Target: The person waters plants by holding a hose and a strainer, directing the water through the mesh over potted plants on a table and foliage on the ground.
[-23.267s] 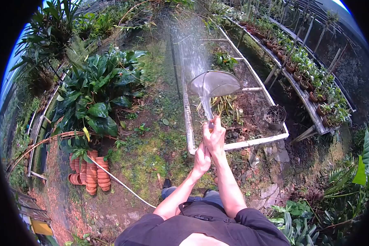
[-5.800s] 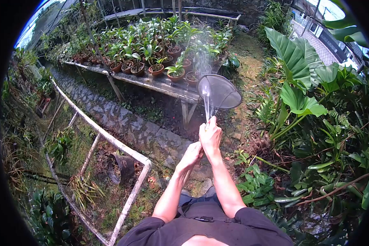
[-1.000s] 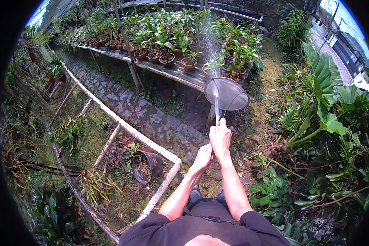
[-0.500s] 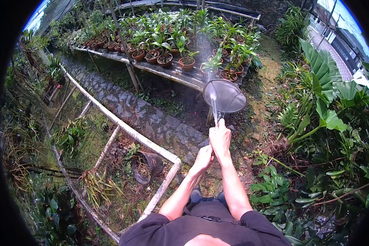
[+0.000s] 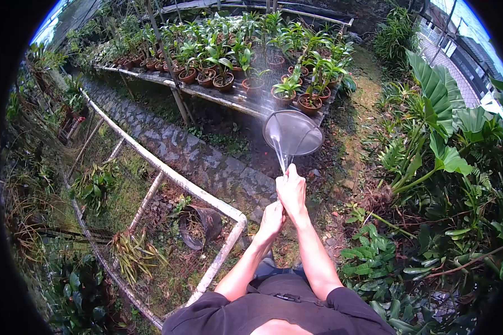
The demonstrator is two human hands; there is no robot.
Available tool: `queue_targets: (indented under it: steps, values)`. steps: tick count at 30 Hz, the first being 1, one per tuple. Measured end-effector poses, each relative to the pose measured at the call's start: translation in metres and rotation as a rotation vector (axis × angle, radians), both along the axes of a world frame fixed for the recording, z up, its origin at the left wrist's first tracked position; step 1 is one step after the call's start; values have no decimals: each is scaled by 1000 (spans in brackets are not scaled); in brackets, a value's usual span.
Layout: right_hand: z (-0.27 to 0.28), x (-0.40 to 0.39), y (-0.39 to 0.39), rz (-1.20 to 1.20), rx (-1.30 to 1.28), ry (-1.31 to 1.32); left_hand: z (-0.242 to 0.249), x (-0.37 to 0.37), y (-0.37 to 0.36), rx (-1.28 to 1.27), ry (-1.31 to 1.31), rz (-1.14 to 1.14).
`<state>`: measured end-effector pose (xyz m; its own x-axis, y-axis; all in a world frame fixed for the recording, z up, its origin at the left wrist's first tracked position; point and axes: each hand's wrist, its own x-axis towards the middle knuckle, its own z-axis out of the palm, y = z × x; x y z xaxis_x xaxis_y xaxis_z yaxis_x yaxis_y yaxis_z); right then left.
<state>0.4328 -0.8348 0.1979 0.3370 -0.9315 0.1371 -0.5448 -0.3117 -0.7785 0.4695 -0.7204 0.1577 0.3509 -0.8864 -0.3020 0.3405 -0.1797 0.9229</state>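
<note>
My right hand [image 5: 292, 192] is closed around the handle of a round mesh strainer [image 5: 302, 135], held out in front of me. A jet of water [image 5: 277, 139] leaves from the front of my right hand, passes through the mesh and breaks into spray. Just behind and below it, my left hand [image 5: 272, 219] is closed on what looks like the water hose, mostly hidden by the hands. The spray falls toward potted plants [image 5: 253, 84] at the near edge of a bench [image 5: 246, 105].
Several potted plants crowd the bench. A pale pipe railing [image 5: 173, 176] bends on my left, with a dark tipped-over pot [image 5: 198, 226] behind it. A stone path [image 5: 218, 164] runs below the bench. Large-leaved plants [image 5: 439, 100] grow on the right.
Both hands and the strainer have shifted left. The spray has swung left too, from the pot near the bench's right end toward the one beside it.
</note>
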Motion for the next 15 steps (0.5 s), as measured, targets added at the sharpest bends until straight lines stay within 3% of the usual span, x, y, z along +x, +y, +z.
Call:
queue_targets:
  steps: [7, 15]
  values:
    - [-4, 14, 18, 99, 13, -21, -7, 3, 23, 18, 55, 85]
    - [0, -6, 8, -21, -8, 11, -6, 1, 9, -3, 32, -59]
